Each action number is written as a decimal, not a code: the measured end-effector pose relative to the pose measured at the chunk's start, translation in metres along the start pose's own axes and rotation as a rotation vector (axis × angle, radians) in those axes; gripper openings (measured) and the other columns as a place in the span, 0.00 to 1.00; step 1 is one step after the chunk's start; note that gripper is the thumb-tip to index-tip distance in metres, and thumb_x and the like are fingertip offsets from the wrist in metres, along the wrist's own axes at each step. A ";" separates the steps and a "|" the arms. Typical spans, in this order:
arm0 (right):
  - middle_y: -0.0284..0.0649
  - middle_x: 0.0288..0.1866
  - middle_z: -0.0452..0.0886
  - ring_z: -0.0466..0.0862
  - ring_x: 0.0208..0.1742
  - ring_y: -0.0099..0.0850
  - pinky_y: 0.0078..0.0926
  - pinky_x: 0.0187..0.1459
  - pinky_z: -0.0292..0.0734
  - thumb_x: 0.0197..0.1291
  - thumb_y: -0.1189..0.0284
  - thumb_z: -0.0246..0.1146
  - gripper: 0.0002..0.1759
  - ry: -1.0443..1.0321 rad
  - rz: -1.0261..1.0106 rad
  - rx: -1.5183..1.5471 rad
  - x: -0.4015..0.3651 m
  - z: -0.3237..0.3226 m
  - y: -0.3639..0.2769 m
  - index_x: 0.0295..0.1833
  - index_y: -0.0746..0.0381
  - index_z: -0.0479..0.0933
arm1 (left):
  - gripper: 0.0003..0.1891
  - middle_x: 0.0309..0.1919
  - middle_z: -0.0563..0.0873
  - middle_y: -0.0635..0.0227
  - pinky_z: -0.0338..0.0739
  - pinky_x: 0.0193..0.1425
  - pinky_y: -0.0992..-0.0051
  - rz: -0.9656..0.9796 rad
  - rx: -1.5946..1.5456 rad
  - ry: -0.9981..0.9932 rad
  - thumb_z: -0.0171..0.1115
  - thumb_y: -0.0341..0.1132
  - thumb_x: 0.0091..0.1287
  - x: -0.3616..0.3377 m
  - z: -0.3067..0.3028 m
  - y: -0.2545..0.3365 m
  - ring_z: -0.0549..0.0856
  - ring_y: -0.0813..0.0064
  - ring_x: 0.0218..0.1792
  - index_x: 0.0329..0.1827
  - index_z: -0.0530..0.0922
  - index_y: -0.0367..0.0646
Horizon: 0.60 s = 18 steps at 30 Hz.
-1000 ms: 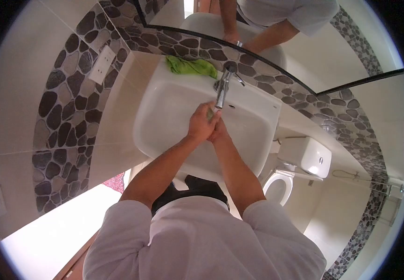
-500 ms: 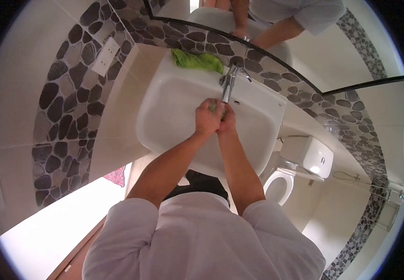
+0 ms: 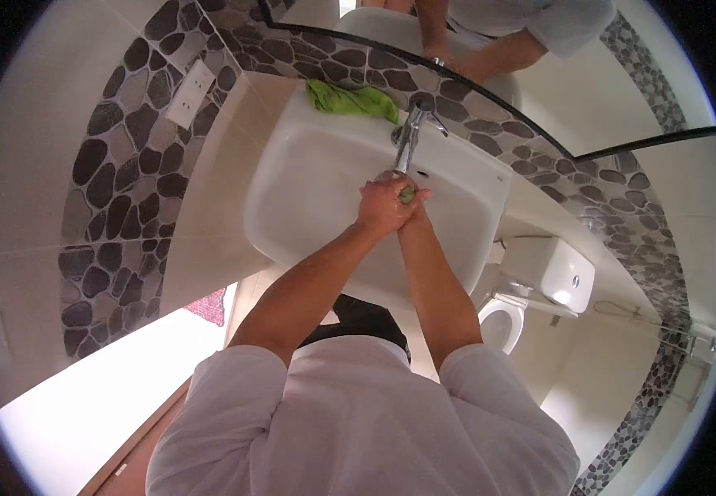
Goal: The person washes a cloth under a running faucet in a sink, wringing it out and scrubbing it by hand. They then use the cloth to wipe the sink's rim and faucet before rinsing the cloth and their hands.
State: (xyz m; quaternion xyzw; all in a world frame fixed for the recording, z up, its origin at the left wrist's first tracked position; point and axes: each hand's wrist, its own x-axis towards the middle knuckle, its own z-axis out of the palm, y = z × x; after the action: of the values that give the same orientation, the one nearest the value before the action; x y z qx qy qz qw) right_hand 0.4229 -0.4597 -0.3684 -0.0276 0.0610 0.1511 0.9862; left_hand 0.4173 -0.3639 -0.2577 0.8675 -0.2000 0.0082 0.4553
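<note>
Over the white washbasin [image 3: 308, 182], my two hands are pressed together right under the spout of the chrome faucet [image 3: 410, 139]. My left hand [image 3: 381, 204] lies across the top, its fingers curled toward the right. Beneath it and partly covered, my right hand [image 3: 416, 213] cups from the other side, with some fingertips showing at its outer edge. A small, rounded green object [image 3: 407, 195] shows between them; I cannot tell what it is. Behind the basin, a bright green cloth [image 3: 349, 100] lies crumpled on the back ledge, left of the faucet.
A mirror [image 3: 622, 83] with a dark frame edge hangs above the pebble-patterned wall band [image 3: 118, 165]. A wall outlet [image 3: 190, 93] is at the upper left. The toilet [image 3: 502, 322] stands to the right of the basin, and a pink mat [image 3: 206, 308] lies at lower left.
My left hand has turned over the right one and shifted slightly right. The green object now shows farther to the right between the hands. The cloth and faucet stay in place.
</note>
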 end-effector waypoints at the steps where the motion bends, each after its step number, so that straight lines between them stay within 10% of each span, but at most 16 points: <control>1: 0.48 0.45 0.81 0.81 0.48 0.49 0.50 0.55 0.77 0.70 0.57 0.46 0.20 0.034 0.001 -0.059 -0.003 0.004 0.000 0.48 0.62 0.74 | 0.16 0.37 0.87 0.55 0.79 0.45 0.66 -0.004 0.050 -0.005 0.68 0.44 0.62 0.004 0.004 -0.004 0.85 0.65 0.35 0.32 0.81 0.36; 4: 0.48 0.45 0.81 0.81 0.48 0.47 0.49 0.56 0.76 0.70 0.58 0.45 0.20 0.211 -0.008 0.055 -0.007 0.008 0.003 0.48 0.63 0.74 | 0.19 0.22 0.84 0.54 0.79 0.29 0.56 -0.145 0.119 0.296 0.60 0.50 0.62 0.017 0.022 -0.014 0.84 0.50 0.24 0.24 0.80 0.43; 7: 0.48 0.45 0.81 0.82 0.48 0.46 0.49 0.56 0.76 0.70 0.60 0.46 0.19 0.375 -0.094 0.053 0.008 0.011 -0.001 0.48 0.63 0.74 | 0.17 0.34 0.86 0.58 0.79 0.43 0.67 -0.353 -0.416 0.149 0.66 0.43 0.63 0.019 0.021 -0.038 0.84 0.69 0.33 0.31 0.81 0.35; 14: 0.44 0.42 0.81 0.82 0.43 0.39 0.39 0.49 0.81 0.69 0.64 0.54 0.13 0.740 -0.596 -0.034 -0.034 0.073 0.026 0.46 0.64 0.73 | 0.16 0.27 0.79 0.64 0.81 0.39 0.66 -0.914 -1.296 0.510 0.58 0.45 0.72 -0.001 0.013 -0.008 0.80 0.65 0.28 0.34 0.75 0.40; 18: 0.39 0.37 0.81 0.82 0.37 0.35 0.39 0.41 0.81 0.61 0.72 0.65 0.07 0.892 -0.890 -0.455 -0.052 0.125 0.041 0.36 0.60 0.73 | 0.14 0.29 0.79 0.64 0.81 0.39 0.66 -1.163 -1.510 0.209 0.59 0.44 0.71 0.000 0.010 -0.006 0.81 0.67 0.30 0.37 0.74 0.41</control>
State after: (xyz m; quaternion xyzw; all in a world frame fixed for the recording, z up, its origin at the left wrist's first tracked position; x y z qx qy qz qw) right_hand 0.3754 -0.4266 -0.2396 -0.3171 0.4124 -0.2869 0.8044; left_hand 0.4181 -0.3683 -0.2684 0.3034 0.3510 -0.2726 0.8429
